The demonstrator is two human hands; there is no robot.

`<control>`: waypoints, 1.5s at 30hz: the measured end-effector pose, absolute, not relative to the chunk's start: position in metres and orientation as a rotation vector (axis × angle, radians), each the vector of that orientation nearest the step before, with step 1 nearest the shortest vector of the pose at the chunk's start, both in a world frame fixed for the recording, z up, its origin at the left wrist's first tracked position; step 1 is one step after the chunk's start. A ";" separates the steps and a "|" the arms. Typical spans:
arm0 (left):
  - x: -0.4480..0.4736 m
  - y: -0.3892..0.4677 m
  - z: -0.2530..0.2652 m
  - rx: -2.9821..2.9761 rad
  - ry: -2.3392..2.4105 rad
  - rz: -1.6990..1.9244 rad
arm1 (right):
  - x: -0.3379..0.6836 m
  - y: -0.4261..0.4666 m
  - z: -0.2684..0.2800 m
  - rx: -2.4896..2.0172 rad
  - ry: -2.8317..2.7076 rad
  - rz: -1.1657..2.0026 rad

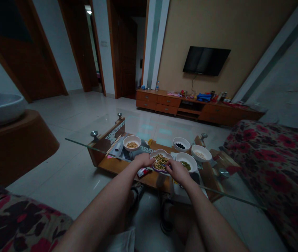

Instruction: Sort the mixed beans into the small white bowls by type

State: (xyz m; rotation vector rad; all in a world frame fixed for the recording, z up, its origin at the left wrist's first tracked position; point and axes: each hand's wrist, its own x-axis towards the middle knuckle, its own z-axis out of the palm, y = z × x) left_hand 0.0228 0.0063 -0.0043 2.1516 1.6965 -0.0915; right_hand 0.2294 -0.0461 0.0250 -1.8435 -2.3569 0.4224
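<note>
Seemingly unlabelled, the mixed-bean bowl (160, 161) sits between left hand (144, 160) and right hand (178, 171); grip unclear.

Both hands (144, 160) (177, 171) outstretched, fingers curled

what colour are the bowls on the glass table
White, all five bowls, seen in the head view; the one between both hands holds mixed beans.
</note>
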 end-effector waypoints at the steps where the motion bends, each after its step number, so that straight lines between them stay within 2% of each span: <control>1: 0.023 0.006 -0.004 2.151 1.695 -0.092 | 0.229 -0.046 0.025 -1.843 -2.359 0.422; 45: 0.021 0.010 -0.010 2.137 1.693 -0.091 | 0.229 -0.046 0.026 -1.831 -2.376 0.434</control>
